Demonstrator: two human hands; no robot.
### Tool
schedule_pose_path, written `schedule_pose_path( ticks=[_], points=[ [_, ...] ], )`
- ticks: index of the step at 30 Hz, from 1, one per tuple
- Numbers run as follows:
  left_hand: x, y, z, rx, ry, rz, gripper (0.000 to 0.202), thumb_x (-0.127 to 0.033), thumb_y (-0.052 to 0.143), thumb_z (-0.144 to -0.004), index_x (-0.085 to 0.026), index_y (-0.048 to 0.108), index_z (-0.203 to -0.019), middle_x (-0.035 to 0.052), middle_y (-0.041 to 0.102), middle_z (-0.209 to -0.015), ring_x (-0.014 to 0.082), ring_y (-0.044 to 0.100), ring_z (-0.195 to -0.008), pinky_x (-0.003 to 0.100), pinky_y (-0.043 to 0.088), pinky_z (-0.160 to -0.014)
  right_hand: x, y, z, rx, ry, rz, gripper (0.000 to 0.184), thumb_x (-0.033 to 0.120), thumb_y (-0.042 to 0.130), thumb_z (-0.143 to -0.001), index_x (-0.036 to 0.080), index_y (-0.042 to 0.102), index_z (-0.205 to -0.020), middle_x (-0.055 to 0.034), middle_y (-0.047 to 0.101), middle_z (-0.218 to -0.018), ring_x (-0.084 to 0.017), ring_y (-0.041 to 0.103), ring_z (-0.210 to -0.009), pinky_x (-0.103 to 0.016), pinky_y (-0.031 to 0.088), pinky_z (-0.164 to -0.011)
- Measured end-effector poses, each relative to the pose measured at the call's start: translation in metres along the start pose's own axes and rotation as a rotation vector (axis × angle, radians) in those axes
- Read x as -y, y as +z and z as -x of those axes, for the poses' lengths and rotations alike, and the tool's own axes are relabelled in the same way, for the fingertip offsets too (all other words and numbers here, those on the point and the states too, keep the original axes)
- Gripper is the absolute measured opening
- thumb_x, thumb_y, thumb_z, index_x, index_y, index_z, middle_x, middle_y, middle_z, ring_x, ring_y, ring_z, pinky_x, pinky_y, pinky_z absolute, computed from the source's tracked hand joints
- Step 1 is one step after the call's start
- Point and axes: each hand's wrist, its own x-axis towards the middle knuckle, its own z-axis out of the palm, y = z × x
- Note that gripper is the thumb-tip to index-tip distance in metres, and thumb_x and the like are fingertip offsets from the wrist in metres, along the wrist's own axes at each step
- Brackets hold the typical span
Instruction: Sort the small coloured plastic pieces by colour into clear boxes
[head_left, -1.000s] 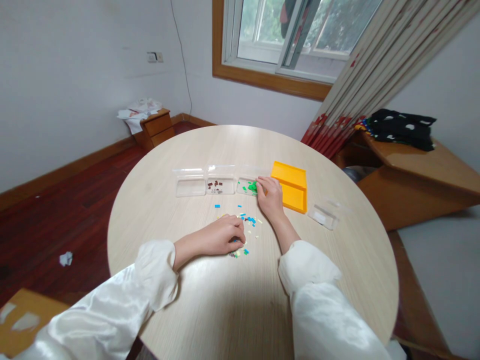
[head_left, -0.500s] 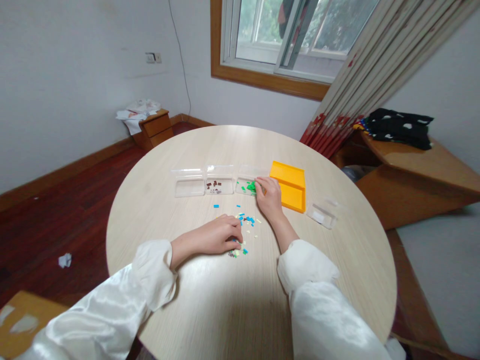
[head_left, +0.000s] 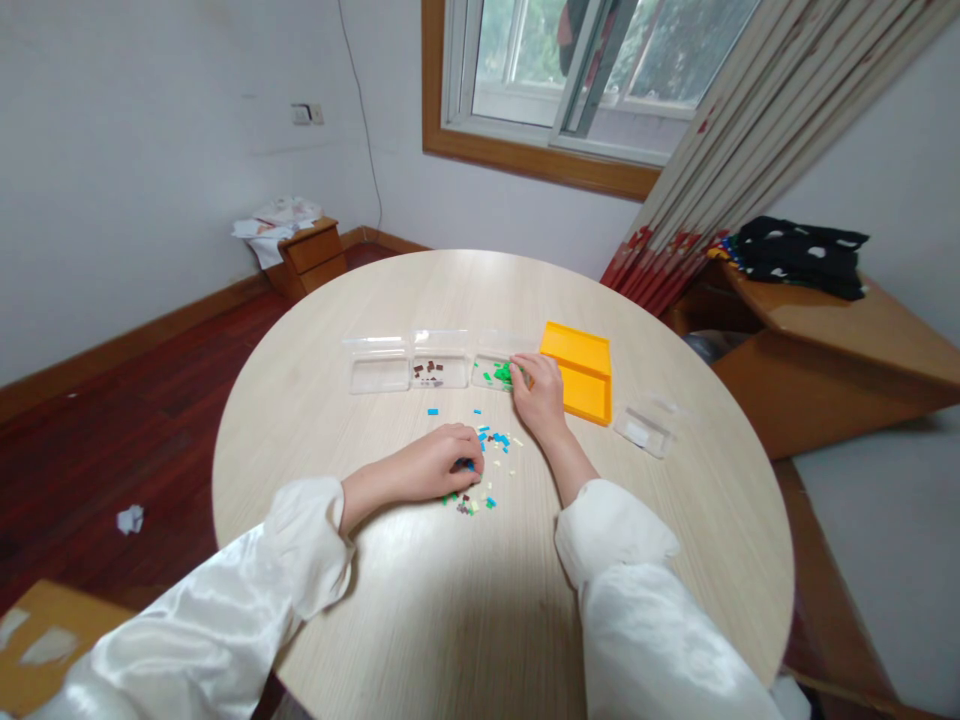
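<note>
My left hand [head_left: 442, 463] rests low over a scattered pile of small toy bricks [head_left: 469, 505], its fingers curled towards the thumb. Blue shows in the gap under those fingers, but whether a brick is gripped cannot be made out. My right hand [head_left: 541, 392] is at the clear box of green bricks [head_left: 487, 378], fingers bent down and closed at its right side. Green bricks [head_left: 502, 373] lie against the fingertips; what they hold, if anything, is hidden. More blue bricks [head_left: 501, 439] and pale yellow ones lie between the hands.
Left of the green bricks stand a clear box with brown bricks [head_left: 440, 384] and another clear box [head_left: 380, 388]. An open yellow case [head_left: 589, 395] is beside my right hand. Farther right sits a small clear box [head_left: 643, 437]. All are on a round wooden table [head_left: 465, 290].
My left hand has lifted slightly up and back from the near part of the pile, uncovering green and brown bricks there. My right hand has hardly moved.
</note>
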Motion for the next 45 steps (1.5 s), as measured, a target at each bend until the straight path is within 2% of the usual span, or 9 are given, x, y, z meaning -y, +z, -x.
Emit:
schedule_pose_path(
  ticks=[6, 11, 16, 22, 28, 33, 38, 45],
  points=[
    [-0.001, -0.001, 0.000, -0.021, -0.035, 0.010, 0.012, -0.013, 0.051, -0.081, -0.015, 0.061, -0.075, 0.0029, 0.062, -0.075, 0.0131, 0.054, -0.072, 0.026, 0.042, -0.073, 0.001, 0.000, 0.000, 0.001, 0.022, -0.019, 0.022, 0.028, 0.049, -0.088, 0.019, 0.069, -0.091, -0.0101, 0.068, -0.095, -0.023, 0.056, -0.094, -0.042, 0.044, -0.086],
    [0.000, -0.005, 0.000, -0.055, -0.017, -0.017, 0.011, -0.020, 0.055, -0.083, -0.014, 0.064, -0.080, 0.0051, 0.063, -0.080, 0.0146, 0.056, -0.078, 0.028, 0.042, -0.076, 0.002, -0.001, 0.000, 0.002, 0.018, -0.016, 0.023, 0.029, 0.048, -0.088, 0.019, 0.069, -0.091, -0.0100, 0.069, -0.094, -0.023, 0.056, -0.093, -0.042, 0.044, -0.085],
    [-0.002, -0.003, -0.001, -0.020, -0.075, -0.119, 0.012, -0.027, 0.065, -0.077, -0.015, 0.067, -0.080, 0.0067, 0.063, -0.085, 0.0189, 0.056, -0.084, 0.033, 0.040, -0.080, 0.003, -0.002, -0.001, -0.002, 0.004, -0.007, 0.023, 0.029, 0.049, -0.088, 0.017, 0.069, -0.090, -0.0102, 0.069, -0.092, -0.023, 0.056, -0.091, -0.041, 0.044, -0.084],
    [-0.001, 0.006, -0.002, -0.037, -0.150, -0.123, 0.003, -0.015, 0.063, -0.074, -0.014, 0.066, -0.075, 0.0058, 0.062, -0.080, 0.0180, 0.056, -0.080, 0.032, 0.041, -0.077, 0.003, -0.002, -0.002, 0.001, 0.002, 0.002, 0.023, 0.029, 0.048, -0.088, 0.018, 0.069, -0.090, -0.0096, 0.069, -0.091, -0.023, 0.056, -0.090, -0.041, 0.044, -0.084],
    [-0.005, 0.001, -0.001, -0.060, -0.072, 0.010, 0.006, -0.013, 0.058, -0.075, -0.014, 0.064, -0.074, 0.0037, 0.062, -0.075, 0.0141, 0.055, -0.074, 0.026, 0.043, -0.071, 0.001, 0.000, -0.001, -0.001, 0.006, 0.008, 0.024, 0.030, 0.047, -0.089, 0.018, 0.069, -0.090, -0.0098, 0.069, -0.092, -0.023, 0.056, -0.090, -0.041, 0.045, -0.083],
    [-0.013, 0.001, 0.003, 0.002, -0.007, 0.119, 0.010, -0.009, 0.056, -0.072, -0.015, 0.063, -0.075, 0.0009, 0.062, -0.072, 0.0102, 0.054, -0.067, 0.022, 0.043, -0.067, 0.000, 0.001, -0.001, 0.004, 0.011, 0.002, 0.023, 0.030, 0.049, -0.088, 0.019, 0.068, -0.091, -0.0094, 0.068, -0.092, -0.023, 0.056, -0.090, -0.040, 0.045, -0.083],
    [-0.013, 0.007, 0.004, 0.091, 0.151, 0.017, 0.019, -0.004, 0.051, -0.070, -0.016, 0.064, -0.077, 0.0011, 0.062, -0.069, 0.0127, 0.056, -0.071, 0.025, 0.043, -0.074, 0.001, 0.001, -0.001, 0.017, 0.021, -0.003, 0.023, 0.030, 0.048, -0.089, 0.019, 0.068, -0.091, -0.0091, 0.068, -0.092, -0.023, 0.056, -0.090, -0.040, 0.044, -0.082],
    [-0.012, 0.009, 0.005, 0.085, 0.175, -0.088, 0.022, -0.007, 0.049, -0.075, -0.017, 0.066, -0.083, 0.0030, 0.063, -0.074, 0.0152, 0.057, -0.077, 0.026, 0.043, -0.077, 0.003, 0.000, -0.001, 0.018, 0.017, 0.008, 0.023, 0.030, 0.047, -0.089, 0.019, 0.067, -0.090, -0.0087, 0.068, -0.089, -0.023, 0.055, -0.088, -0.039, 0.044, -0.081]
  ],
)
